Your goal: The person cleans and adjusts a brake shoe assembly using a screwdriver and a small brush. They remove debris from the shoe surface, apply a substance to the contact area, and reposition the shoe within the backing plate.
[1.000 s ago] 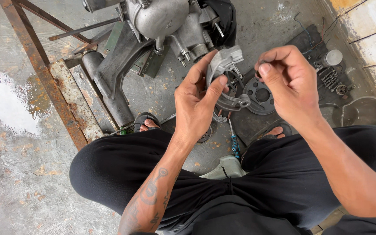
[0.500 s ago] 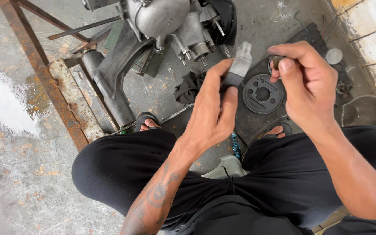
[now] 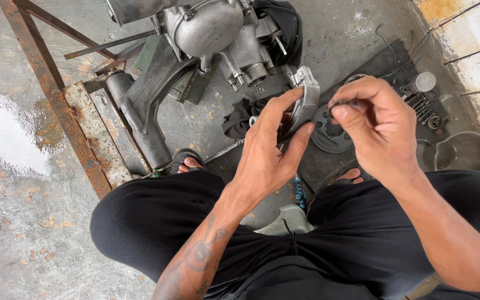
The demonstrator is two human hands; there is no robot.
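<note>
We've got the curved grey brake shoe [image 3: 305,103] in the left hand [image 3: 268,150], centre of frame just above the knees: fingers wrapped behind it, thumb across the front, firm grip. Right hand [image 3: 376,125] is just beside it, thumb and forefinger pinched shut on something small and dark at the shoe's edge; we can't tell what, possibly a spring end.

Progress, as we read it: shoe is off and in hand, not fitted to anything. The round dark backing plate [image 3: 331,133] lies bare on the black mat [image 3: 362,66] under the hands, so any refit is not yet done.

Outward: engine casing [image 3: 218,33] at top centre sits opened up on the concrete floor [image 3: 23,233], black rag [image 3: 240,119] beside it. Loose springs and small parts [image 3: 420,105] at upper right of the mat. Blue-handled screwdriver [image 3: 299,191] lies between the legs. Rusty steel frame [image 3: 56,94] runs down the left.
</note>
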